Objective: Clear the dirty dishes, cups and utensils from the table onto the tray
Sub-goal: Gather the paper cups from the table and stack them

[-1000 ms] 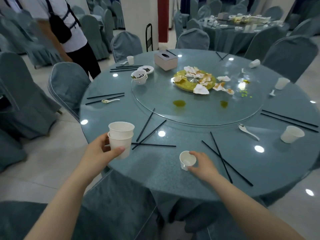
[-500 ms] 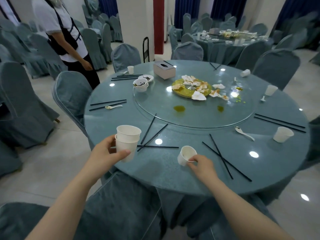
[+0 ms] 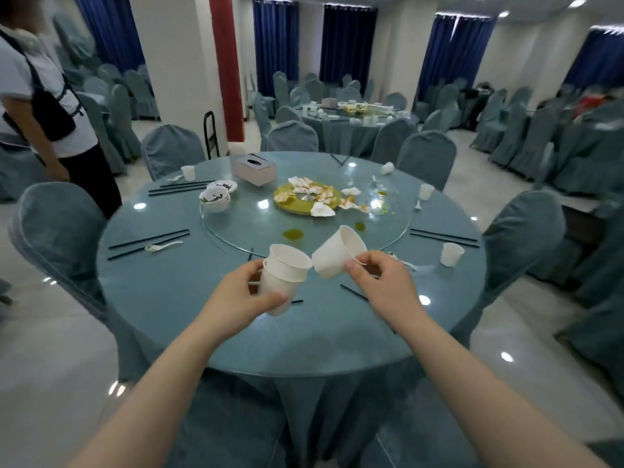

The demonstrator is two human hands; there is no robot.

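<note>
Lifting a tilted cup (image 3: 337, 253) off the surface's (image 3: 189, 298) near edge, the right hand (image 3: 380, 282) pinches its rim while left-hand (image 3: 243, 295) fingers (image 3: 275, 298) grip the stacked cups (image 3: 283, 275), so nesting looks next.

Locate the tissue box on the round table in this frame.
In the head view the tissue box sits on the far left part of the glass turntable, behind the stacked bowls and left of the yellow platter.

Bare forearms, hands (no sleeves, jewellery)
</note>
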